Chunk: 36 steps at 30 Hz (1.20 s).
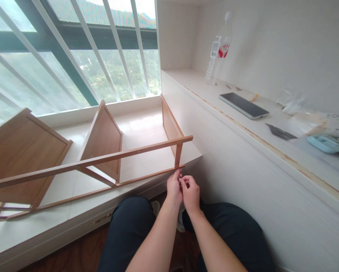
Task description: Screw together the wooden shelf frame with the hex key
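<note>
Bamboo-coloured shelf frame [101, 151] lies on its side across the window ledge [147, 151], three panels already joined by rails. Left hand [174, 187] pinches the near corner joint [177, 168]; right hand [190, 192] curls closed beside it, contents hidden. Judging by that, this corner remains unfinished.

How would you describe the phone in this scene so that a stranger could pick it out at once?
Start at the long white shelf running along the right-hand wall. Beyond the clutter of plastic bags, and nearer than the clear water bottle standing at the far end, lies the phone. It is the only flat, dark, glossy slab there, lying screen up with a pale edge.
</note>
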Available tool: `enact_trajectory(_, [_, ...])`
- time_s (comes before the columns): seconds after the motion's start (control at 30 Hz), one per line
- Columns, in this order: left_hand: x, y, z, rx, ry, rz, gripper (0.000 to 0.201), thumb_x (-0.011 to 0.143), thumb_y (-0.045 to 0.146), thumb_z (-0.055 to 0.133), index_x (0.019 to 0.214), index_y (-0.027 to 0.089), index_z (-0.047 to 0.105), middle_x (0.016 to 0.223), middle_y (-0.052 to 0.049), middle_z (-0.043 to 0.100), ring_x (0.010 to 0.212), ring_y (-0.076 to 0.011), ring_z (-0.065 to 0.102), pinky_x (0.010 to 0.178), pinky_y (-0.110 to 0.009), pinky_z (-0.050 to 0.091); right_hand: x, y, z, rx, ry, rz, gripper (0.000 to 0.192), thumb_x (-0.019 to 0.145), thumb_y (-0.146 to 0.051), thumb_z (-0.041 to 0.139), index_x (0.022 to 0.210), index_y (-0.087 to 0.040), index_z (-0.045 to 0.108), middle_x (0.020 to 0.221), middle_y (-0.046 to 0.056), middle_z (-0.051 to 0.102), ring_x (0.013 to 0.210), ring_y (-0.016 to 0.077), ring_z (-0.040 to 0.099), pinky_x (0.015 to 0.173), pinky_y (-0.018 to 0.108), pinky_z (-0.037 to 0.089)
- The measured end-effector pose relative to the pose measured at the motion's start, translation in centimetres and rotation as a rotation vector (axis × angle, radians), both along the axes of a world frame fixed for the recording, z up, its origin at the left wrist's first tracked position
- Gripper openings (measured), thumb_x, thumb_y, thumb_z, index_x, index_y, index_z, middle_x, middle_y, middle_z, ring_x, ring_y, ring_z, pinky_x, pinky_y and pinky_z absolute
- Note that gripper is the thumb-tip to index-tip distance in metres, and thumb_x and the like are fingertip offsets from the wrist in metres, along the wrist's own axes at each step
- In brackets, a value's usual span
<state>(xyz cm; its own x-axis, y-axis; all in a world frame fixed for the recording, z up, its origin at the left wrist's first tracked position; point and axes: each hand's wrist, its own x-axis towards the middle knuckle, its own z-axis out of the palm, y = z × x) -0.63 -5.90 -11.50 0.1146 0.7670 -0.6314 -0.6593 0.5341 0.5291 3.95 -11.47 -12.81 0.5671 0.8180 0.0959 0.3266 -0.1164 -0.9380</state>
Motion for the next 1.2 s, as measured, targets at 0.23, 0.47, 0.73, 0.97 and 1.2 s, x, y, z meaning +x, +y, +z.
enact_trajectory(0.23, [-0.2,0.2,0.5,-0.033,0.015,-0.063,0.016,0.1,0.029,0.066,0.1,0.013,0.066,0.074,0.004,0.058,0.049,-0.0057,0.046,0.041,-0.017,0.037,-0.1,0.3,-0.9,0.024,0.16,-0.047,0.03,0.092,-0.049,0.058,0.088,-0.02,0.065,0.073,0.004,0.071,0.064,0.0195,0.066,0.062,0.029,0.053])
enact_trajectory(0.47, [-0.3,0.3,0.9,-0.053,0.038,-0.075,0.017,0.099,0.029,0.067,0.104,0.013,0.066,0.085,0.0,0.065,0.053,-0.0059,0.05,0.042,-0.017,0.039,0.0,0.3,-1.1,0.016,0.16,-0.074,0.03,0.091,-0.051,0.059,0.09,-0.021,0.062,0.074,0.004,0.072,0.065,0.0202,0.068,0.067,0.031,0.054])
enact_trajectory(0.73, [-0.1,0.5,0.6,-0.055,0.016,-0.05,0.014,0.097,0.024,0.069,0.105,0.013,0.066,0.094,-0.002,0.067,0.065,-0.0096,0.059,0.053,-0.021,0.051,-0.2,-0.2,-1.4,-0.046,0.051,-0.046,0.033,0.091,-0.052,0.056,0.094,-0.021,0.068,0.086,0.008,0.077,0.077,0.0248,0.071,0.073,0.034,0.052])
enact_trajectory(0.97, [-0.2,0.6,0.5,-0.06,0.028,-0.046,0.012,0.097,0.023,0.068,0.103,0.013,0.065,0.094,-0.002,0.068,0.064,-0.0094,0.059,0.053,-0.021,0.051,-0.3,0.1,-1.0,-0.052,-0.023,0.021,0.034,0.088,-0.051,0.06,0.091,-0.021,0.076,0.088,0.01,0.079,0.077,0.0252,0.071,0.074,0.033,0.051])
enact_trajectory(1.2, [-0.2,0.9,0.5,-0.062,0.018,-0.046,0.011,0.096,0.021,0.069,0.102,0.012,0.066,0.096,-0.003,0.069,0.069,-0.0106,0.062,0.056,-0.021,0.053,0.1,0.6,-1.0,-0.09,-0.028,0.051,0.033,0.087,-0.047,0.062,0.09,-0.021,0.082,0.076,0.008,0.078,0.067,0.0237,0.068,0.068,0.032,0.048])
